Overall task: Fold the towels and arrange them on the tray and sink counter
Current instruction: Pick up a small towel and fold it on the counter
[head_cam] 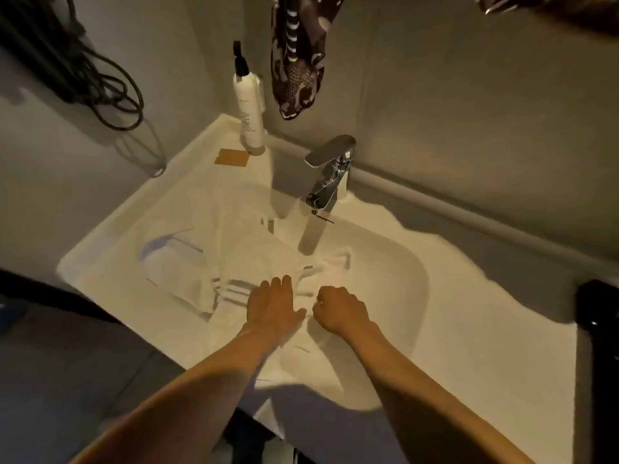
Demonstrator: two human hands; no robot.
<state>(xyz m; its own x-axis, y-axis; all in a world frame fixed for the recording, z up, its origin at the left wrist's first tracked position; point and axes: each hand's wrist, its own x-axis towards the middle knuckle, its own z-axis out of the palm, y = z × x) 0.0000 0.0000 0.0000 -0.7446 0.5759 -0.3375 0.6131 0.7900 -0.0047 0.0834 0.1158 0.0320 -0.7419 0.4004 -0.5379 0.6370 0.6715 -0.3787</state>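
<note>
Two hands on towel [254, 262] — left hand [273, 308] flat, right hand [338, 311] gripping.

Grey walls [469, 78] meet at a corner; black cables [110, 92] hang on the left wall, warm light casting shadows.

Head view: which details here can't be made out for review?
- White towel: its folds wash out in glare against the sink counter.
- Right hand: curled fingers hide its grip.
- Pump bottle: label print too small.
- Black object: cut off by the right edge.
</note>
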